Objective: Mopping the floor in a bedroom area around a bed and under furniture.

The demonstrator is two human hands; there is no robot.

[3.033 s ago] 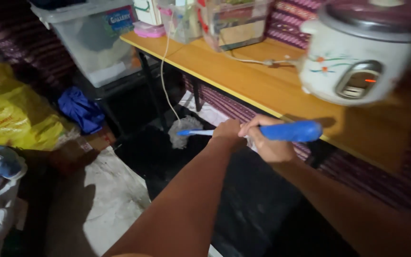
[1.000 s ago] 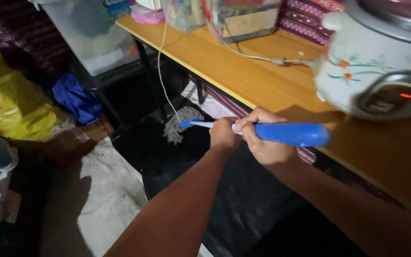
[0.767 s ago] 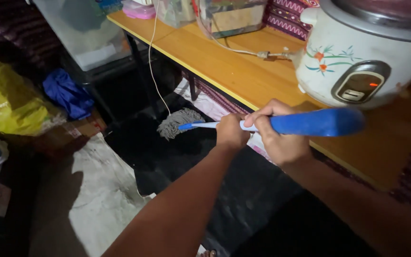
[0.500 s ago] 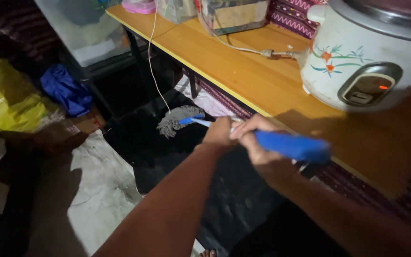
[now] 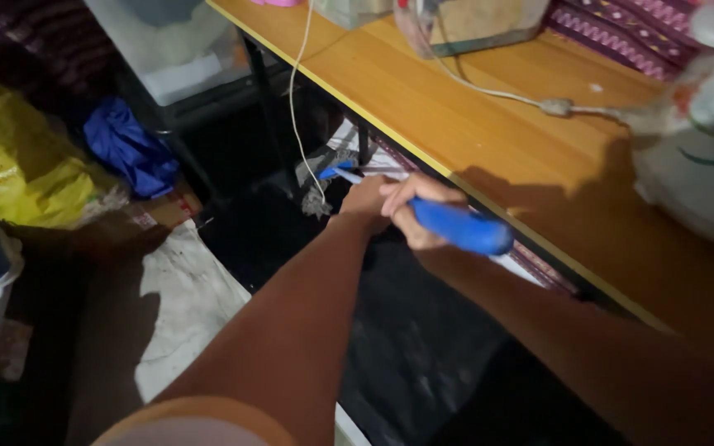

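Both hands — left hand and right hand — grip the blue mop handle tight; push the mop head slowly under the tabletop — away from the white cord.

Yellow printed sack: left edge of frame, crumpled. Small labelled cardboard box: just right of it, brown.

Head view, looking down, close in
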